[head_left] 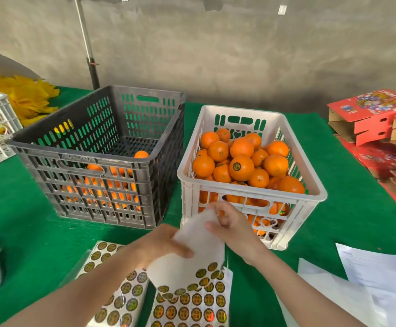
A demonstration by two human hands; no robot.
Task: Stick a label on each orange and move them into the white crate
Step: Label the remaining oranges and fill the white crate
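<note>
Fingers (223, 214) of the right hand (234, 226) pinch the upper edge of a label sheet (192, 263). The left hand (161, 241) grips the same sheet lower down, its thumb (183, 252) curled over the white backing. The sheet is bent over between them, so that a row of round labels (206, 277) shows along the fold. Neither hand holds an orange, and whether a label has been lifted free I cannot tell. Two more sheets (121, 300) lie flat on the green table cover (27, 232) under and beside the hands. Just beyond the right hand stands the white crate (251, 188), heaped nearly to its rim with oranges (242, 147). One orange near the middle (240, 167) plainly shows a dark round label on top; on most of the others no label can be seen, perhaps because it is turned away. To the left, just beside it, the black crate (74, 149) holds a low layer of oranges (97, 185), seen mostly through its slots, so their number cannot be told. Most of the moving looks done. What remains, by my judgement, is to take a label from the sheet, stick it on an orange from the black crate and move it across, then do the same for each orange left there.
</note>
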